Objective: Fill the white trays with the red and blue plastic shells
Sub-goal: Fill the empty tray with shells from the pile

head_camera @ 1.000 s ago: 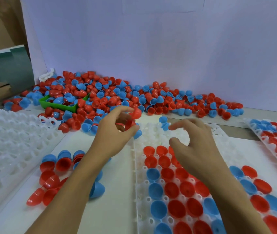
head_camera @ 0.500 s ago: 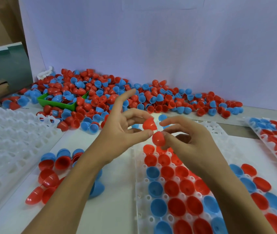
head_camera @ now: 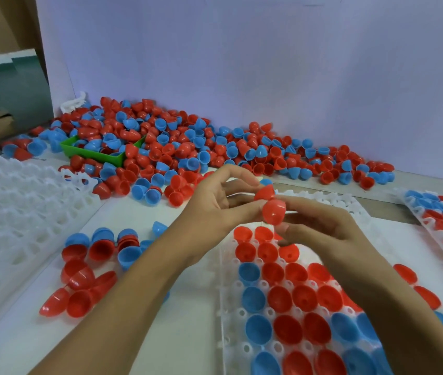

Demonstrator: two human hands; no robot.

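Two red shells sit pinched above the centre tray [head_camera: 225, 307]: your right hand [head_camera: 328, 234] grips the nearer red shell [head_camera: 274, 211], your left hand [head_camera: 212, 209] the farther shell [head_camera: 265, 192], empty pockets directly below-ahead.

Both hands pinch red shells over half-filled white tray [head_camera: 350, 204]: left hand [head_camera: 209, 209], right hand [head_camera: 331, 234]

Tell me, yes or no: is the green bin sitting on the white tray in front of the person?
No, the green bin sits back in the loose shell pile, apart from the white tray.
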